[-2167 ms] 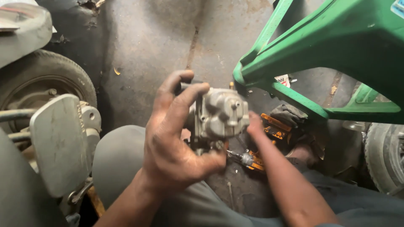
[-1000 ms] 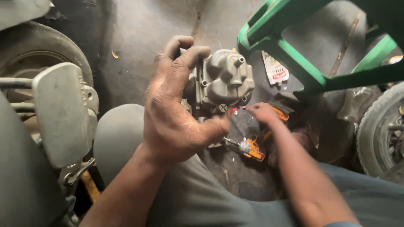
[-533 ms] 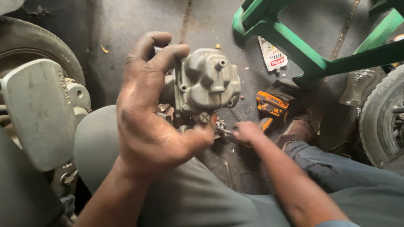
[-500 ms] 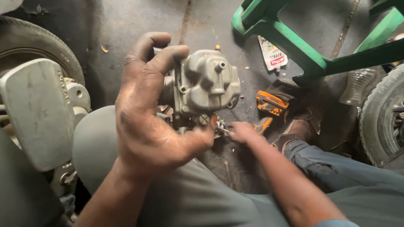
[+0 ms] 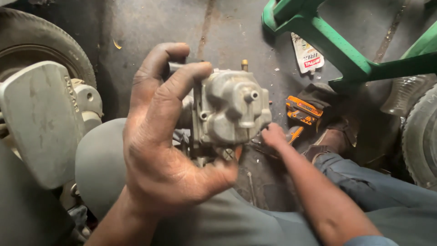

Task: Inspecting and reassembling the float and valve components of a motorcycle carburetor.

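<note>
Nearest the camera, the person's grey-trousered knee (image 5: 98,168) fills the lower middle of the view, and the left hand (image 5: 164,146) rises from it, dirty with grease, its fingers (image 5: 182,79) and thumb clamped around a grey cast-metal carburetor (image 5: 230,109). The carburetor is held up in the air above the lap, its domed cover with a short nozzle turned toward the camera and a small brass stub standing at its top edge. Just below and to the right of it, the right hand (image 5: 273,135) reaches down toward the floor, fingers curled in close, next to a thin metal tool lying there; whether it grips anything I cannot tell, since the fingertips are hidden. Just beyond that hand lies an orange and black tool (image 5: 302,110) on a dark rag, with a brown shoe (image 5: 330,139) beside it. At the left stands a grey scooter panel (image 5: 38,123), with 1 tyre (image 5: 43,43) behind it. Farther off, on the stained concrete floor (image 5: 227,32), lies a white sachet (image 5: 307,53), touching the leg of a green plastic stool (image 5: 337,50). Another tyre (image 5: 421,132) shows at the right edge.
</note>
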